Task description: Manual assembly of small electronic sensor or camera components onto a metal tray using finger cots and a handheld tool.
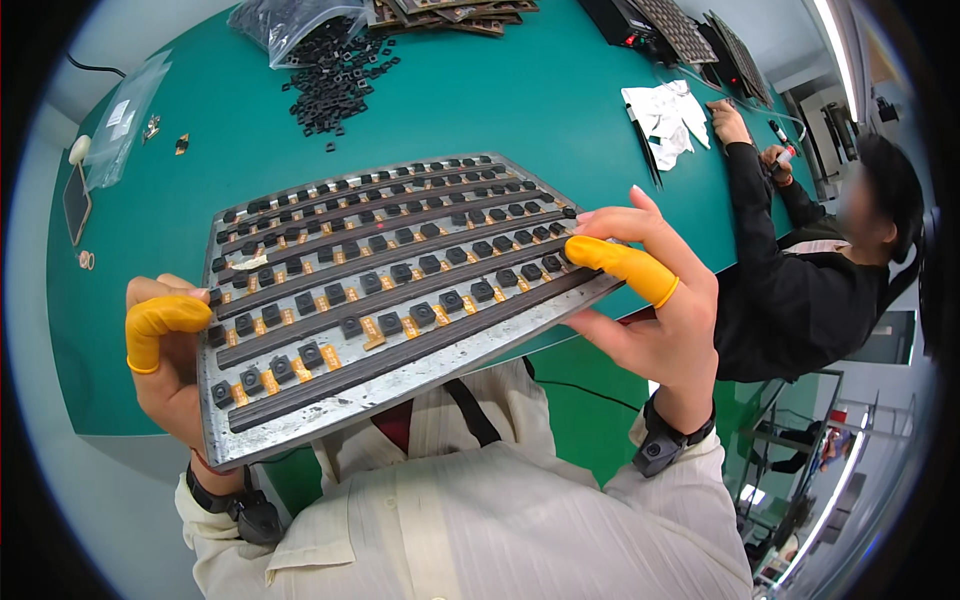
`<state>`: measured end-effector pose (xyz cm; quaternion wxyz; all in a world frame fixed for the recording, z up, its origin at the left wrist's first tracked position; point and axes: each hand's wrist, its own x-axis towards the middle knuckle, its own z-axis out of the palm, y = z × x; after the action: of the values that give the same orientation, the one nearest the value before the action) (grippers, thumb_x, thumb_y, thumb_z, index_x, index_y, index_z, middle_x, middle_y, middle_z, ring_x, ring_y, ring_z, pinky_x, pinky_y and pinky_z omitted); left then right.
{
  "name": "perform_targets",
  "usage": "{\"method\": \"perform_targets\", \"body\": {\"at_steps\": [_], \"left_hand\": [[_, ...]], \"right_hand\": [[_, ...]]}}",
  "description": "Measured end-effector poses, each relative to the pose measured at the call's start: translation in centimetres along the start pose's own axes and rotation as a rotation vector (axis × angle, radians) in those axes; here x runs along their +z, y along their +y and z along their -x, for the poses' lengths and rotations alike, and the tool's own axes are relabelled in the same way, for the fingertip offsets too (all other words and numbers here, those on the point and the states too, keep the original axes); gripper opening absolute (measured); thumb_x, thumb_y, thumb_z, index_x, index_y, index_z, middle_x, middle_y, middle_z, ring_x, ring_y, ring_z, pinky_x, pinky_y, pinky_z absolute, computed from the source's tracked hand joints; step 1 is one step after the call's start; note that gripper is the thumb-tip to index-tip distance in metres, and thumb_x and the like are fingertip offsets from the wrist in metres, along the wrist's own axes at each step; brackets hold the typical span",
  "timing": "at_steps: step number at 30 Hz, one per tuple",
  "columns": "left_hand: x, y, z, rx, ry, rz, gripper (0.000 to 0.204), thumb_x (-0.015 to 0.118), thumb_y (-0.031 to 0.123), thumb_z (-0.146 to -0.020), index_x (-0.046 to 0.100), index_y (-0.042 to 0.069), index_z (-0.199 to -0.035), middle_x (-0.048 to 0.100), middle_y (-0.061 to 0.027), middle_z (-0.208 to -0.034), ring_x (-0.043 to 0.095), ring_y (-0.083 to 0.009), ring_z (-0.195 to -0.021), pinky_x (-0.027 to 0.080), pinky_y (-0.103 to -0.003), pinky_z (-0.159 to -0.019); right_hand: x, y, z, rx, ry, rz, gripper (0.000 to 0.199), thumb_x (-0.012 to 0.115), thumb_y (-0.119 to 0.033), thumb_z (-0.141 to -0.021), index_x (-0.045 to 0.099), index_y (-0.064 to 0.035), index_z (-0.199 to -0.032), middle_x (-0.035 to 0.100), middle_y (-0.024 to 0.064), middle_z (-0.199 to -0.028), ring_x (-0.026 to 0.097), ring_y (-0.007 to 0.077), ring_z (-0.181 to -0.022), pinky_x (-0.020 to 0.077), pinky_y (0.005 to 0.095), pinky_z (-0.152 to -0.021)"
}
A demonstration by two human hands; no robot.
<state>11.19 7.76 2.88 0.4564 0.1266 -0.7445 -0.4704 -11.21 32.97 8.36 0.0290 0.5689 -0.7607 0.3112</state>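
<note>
A grey metal tray (290, 436) is raised and tilted in front of my chest, its near edge over my shirt. Rows of small black camera modules (402, 272) with orange flex tabs stand on it, between long dark strips (420, 362). My left hand (172, 362) grips the tray's left edge, a yellow finger cot on one finger. At the right edge, my right hand (668, 318) pinches the tray between thumb below and fingers above, also with a yellow cot. One flex tab (373, 332) in a near row sits askew. A pale scrap (250, 263) lies on the left part.
Small black square parts (335, 88) spill from a clear bag (290, 22) on the green table (215, 115). Stacked trays (450, 14) lie at the back. Tweezers (645, 148) rest beside a white cloth (672, 118). A co-worker (800, 290) sits at right, holding something small.
</note>
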Motion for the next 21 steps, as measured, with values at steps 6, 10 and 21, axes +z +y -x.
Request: {"method": "perform_targets", "body": {"at_steps": [6,10,21], "left_hand": [[-0.2,0.0,-0.1,0.010,-0.022,-0.020,0.032,0.080,0.001,-0.069,0.057,0.002,-0.092,0.046,-0.0030,-0.091,0.045,-0.0147,-0.086,0.039,-0.028,-0.081],[-0.1,-0.3,0.0,0.022,-0.010,0.000,0.031,0.078,0.001,-0.071,0.057,0.002,-0.092,0.047,-0.0029,-0.091,0.045,-0.0147,-0.086,0.039,-0.028,-0.081],[0.0,-0.1,0.1,0.034,0.002,-0.034,0.034,0.080,0.002,-0.070,0.055,0.002,-0.093,0.049,-0.0039,-0.091,0.045,-0.0144,-0.082,0.039,-0.028,-0.078]], "right_hand": [[-0.5,0.4,0.5,0.050,0.049,0.036,0.043,0.087,-0.010,-0.062,0.071,-0.0049,-0.102,0.066,0.0061,-0.109,0.067,0.0242,-0.102,0.0424,0.0534,-0.105],[-0.4,0.9,1.1,0.091,0.055,0.034,0.042,0.087,-0.011,-0.063,0.071,-0.0037,-0.100,0.067,0.0067,-0.109,0.068,0.0242,-0.100,0.0440,0.0527,-0.104],[-0.7,2.2,2.4,0.125,0.064,0.047,0.041,0.085,-0.009,-0.063,0.071,-0.0010,-0.101,0.066,0.0099,-0.109,0.067,0.0283,-0.097,0.0508,0.0416,-0.095]]}}
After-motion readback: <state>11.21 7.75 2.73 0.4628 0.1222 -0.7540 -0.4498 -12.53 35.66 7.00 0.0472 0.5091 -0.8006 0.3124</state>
